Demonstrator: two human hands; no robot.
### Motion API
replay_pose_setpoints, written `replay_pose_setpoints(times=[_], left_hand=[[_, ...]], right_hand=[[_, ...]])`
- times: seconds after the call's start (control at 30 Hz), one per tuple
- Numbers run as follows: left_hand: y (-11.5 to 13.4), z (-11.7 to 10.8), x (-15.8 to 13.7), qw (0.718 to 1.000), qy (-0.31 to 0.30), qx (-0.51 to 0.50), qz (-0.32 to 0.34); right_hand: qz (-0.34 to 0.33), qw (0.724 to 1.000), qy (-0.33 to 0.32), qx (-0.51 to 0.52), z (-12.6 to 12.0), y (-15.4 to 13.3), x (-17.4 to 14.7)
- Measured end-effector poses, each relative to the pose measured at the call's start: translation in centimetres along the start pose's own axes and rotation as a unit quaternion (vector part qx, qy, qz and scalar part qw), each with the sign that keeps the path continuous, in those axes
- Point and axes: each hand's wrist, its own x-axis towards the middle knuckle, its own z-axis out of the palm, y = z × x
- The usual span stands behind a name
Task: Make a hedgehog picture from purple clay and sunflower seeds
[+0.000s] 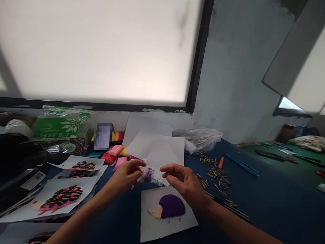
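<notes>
A small clear zip bag (150,175) with purple bits inside is between my two hands. My left hand (128,174) has its thumb and fingers closed at the bag's left end. My right hand (184,184) is curved beside the other end, with its thumb and fingers apart and nothing visible between them. Below them lies a white sheet (149,232) carrying a hedgehog shape: a purple clay body (173,206), a beige clay snout (155,212) and drawn legs.
Striped sunflower seeds (215,174), an orange stick (221,162) and blue tweezers (242,165) lie to the right. Finished seed hedgehog pictures (63,196) overlap on the left. Coloured clay packs (115,150), a phone (103,136), blank paper (157,145) and a green seed bag (61,128) are farther back.
</notes>
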Motion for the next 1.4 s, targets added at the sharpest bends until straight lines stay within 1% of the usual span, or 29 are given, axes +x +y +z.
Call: replay_pose_setpoints(times=[0.07, 0.13, 0.23, 0.3, 0.47, 0.57, 0.67, 0.73, 0.83, 0.9, 0.97, 1.07, 1.13, 1.2, 1.27, 1.4], left_hand=[[-0.3, 0.0, -0.1, 0.998, 0.009, 0.061, 0.03], [-0.6, 0.1, -0.2, 0.989, 0.008, 0.143, 0.045], [-0.8, 0.4, -0.4, 0.961, 0.006, 0.275, 0.036], [-0.9, 0.6, -0.4, 0.947, 0.014, 0.318, 0.027], [-0.6, 0.6, -0.3, 0.934, 0.067, 0.351, 0.016], [-0.7, 0.3, -0.3, 0.926, 0.075, 0.369, 0.031], [-1.1, 0.3, -0.4, 0.916, 0.059, 0.39, 0.073], [-1.4, 0.4, -0.6, 0.906, 0.056, 0.406, 0.105], [-1.6, 0.7, -0.7, 0.89, 0.075, 0.421, 0.159], [-1.4, 1.0, -0.8, 0.884, 0.086, 0.413, 0.202], [-1.0, 1.4, -0.9, 0.889, 0.067, 0.394, 0.226], [-0.6, 1.8, -1.1, 0.909, -0.017, 0.373, 0.186], [-0.5, 1.8, -1.1, 0.914, -0.061, 0.369, 0.155], [-0.6, 1.6, -1.1, 0.915, -0.086, 0.367, 0.145], [-0.7, 1.3, -1.1, 0.915, -0.1, 0.364, 0.141], [-0.5, 0.7, -1.0, 0.915, -0.144, 0.36, 0.116]], right_hand=[[0.0, 1.0, -0.008, -0.004, 0.0, -0.3, 0.0], [0.013, 0.999, -0.026, -0.027, 0.1, -0.6, -0.2], [0.043, 0.995, -0.063, -0.068, 0.1, -0.9, -0.5], [0.045, 0.992, -0.083, -0.08, 0.0, -0.8, -0.9], [0.062, 0.988, -0.092, -0.104, -0.1, -0.8, -1.9], [0.083, 0.986, -0.1, -0.103, -0.1, -1.4, -2.2], [0.096, 0.987, -0.105, -0.079, -0.1, -1.6, -2.2], [0.091, 0.989, -0.096, -0.071, -0.1, -1.6, -2.2], [0.081, 0.989, -0.087, -0.089, -0.1, -1.3, -2.3], [0.075, 0.989, -0.089, -0.096, -0.1, -1.1, -2.3], [0.065, 0.989, -0.091, -0.094, -0.1, -1.0, -2.4], [0.071, 0.989, -0.096, -0.085, -0.1, -0.6, -2.4], [0.084, 0.989, -0.101, -0.074, 0.0, -0.4, -2.4], [0.091, 0.988, -0.104, -0.062, 0.0, -0.3, -2.4], [0.083, 0.988, -0.103, -0.074, 0.1, -0.3, -2.4], [0.037, 0.984, -0.09, -0.147, 0.1, -0.3, -2.5]])
